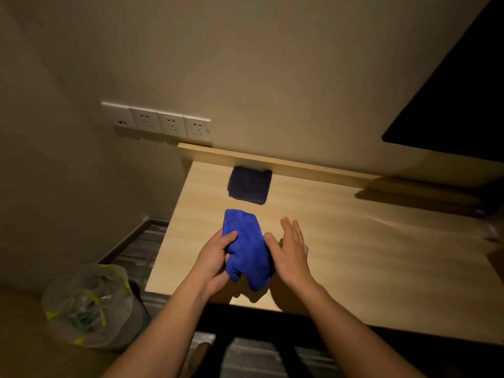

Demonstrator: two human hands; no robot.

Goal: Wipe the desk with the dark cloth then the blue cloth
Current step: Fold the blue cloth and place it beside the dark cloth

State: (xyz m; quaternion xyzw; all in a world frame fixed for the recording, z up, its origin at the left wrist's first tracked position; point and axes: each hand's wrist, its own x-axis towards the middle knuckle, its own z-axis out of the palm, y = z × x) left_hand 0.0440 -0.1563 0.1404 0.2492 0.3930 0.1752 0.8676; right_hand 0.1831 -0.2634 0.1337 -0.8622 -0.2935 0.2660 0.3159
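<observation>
Fingers (227, 237) of the left hand (215, 261) are curled around the blue cloth (245, 249), which is gripped just above the desk (354, 255). Beside it, the right hand (290, 252) is held flat with fingers extended and close together, its thumb touching the cloth's edge. Beyond both sets of fingertips, the dark cloth (249, 184) is laid folded on the desk, against the raised back ledge (300, 162).

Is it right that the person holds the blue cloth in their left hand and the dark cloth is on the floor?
Not quite. The left hand does hold the blue cloth, but the dark cloth is not on the floor. The head view shows it lying folded on the desk, near the back edge by the wall.
</observation>
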